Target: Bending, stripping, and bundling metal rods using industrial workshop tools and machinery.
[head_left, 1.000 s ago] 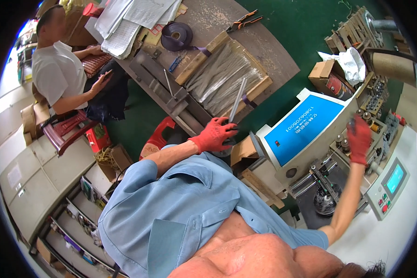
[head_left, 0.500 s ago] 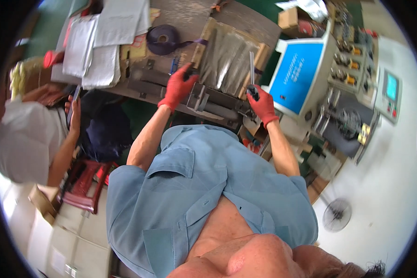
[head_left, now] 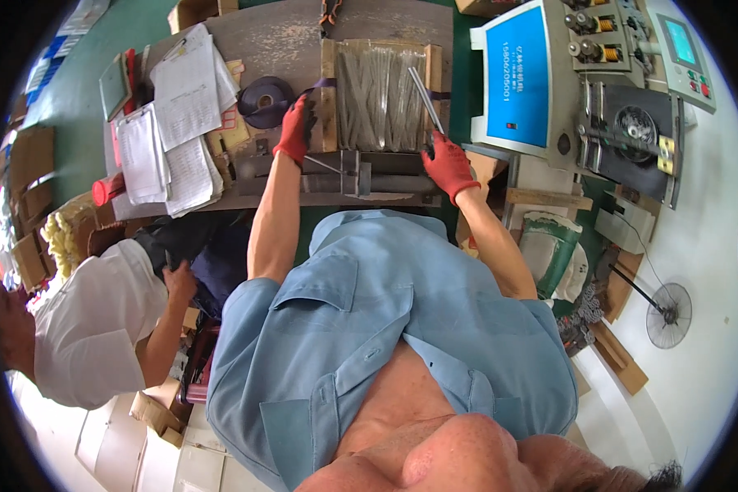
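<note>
My right hand [head_left: 451,168], in a red glove with dark fingers, is closed on a slim metal strip [head_left: 426,100]. The strip slants up and left over the right side of a wooden-sided holder [head_left: 329,123]. Many long, thin clear or silvery strips [head_left: 379,94] lie side by side in the holder. My left hand [head_left: 293,131], gloved the same way, is at the holder's left side with fingers stretched forward and apart. Its fingertips are beside a purple strap wound in a roll [head_left: 264,102]; whether they touch the strap is hard to make out.
Dark metal bars [head_left: 385,182] lie along the worktable's near edge. Papers and clipboards [head_left: 190,102] cover its left part. To the right stands a blue-and-white machine [head_left: 517,78], with a control panel [head_left: 687,57] beyond. A person in white [head_left: 98,328] sits at my left.
The view has turned, so the table appears straighter. My left hand has moved forward, away from the metal bars toward the strap roll. My right hand still holds the strip, now tilted left.
</note>
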`<state>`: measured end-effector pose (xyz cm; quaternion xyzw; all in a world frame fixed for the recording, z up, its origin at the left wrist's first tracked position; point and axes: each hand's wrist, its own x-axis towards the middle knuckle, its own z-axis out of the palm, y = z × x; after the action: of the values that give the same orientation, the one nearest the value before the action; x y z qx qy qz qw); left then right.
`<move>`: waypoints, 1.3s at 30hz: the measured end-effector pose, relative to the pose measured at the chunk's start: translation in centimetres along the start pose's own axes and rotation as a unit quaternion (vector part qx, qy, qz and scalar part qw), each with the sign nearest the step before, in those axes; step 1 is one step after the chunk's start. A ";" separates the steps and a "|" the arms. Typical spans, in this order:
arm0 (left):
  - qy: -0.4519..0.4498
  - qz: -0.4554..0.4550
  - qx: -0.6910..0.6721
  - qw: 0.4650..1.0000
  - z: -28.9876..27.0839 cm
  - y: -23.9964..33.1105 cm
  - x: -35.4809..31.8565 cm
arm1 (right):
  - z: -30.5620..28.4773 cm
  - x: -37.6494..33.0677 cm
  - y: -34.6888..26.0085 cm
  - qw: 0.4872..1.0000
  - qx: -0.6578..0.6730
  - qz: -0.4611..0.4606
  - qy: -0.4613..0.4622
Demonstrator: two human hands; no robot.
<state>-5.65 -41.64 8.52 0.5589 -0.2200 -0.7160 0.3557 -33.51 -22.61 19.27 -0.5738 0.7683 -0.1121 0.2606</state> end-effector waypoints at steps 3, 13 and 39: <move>-0.021 -0.049 -0.067 0.996 2.4 0.4 1.5 | -0.3 1.3 -0.6 0.994 -0.051 0.064 -0.076; 0.014 -0.009 -0.246 0.969 0.3 -0.4 6.4 | 2.6 8.4 7.0 0.851 0.450 0.269 -0.004; -0.211 -0.046 -0.332 0.918 -3.3 -0.3 3.5 | 2.0 10.7 6.8 0.449 0.888 0.075 -0.063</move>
<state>-3.06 -43.85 5.12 0.2546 -0.0140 -0.8645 0.4331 -40.25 -30.31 11.48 0.0239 0.2721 -0.6768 0.6836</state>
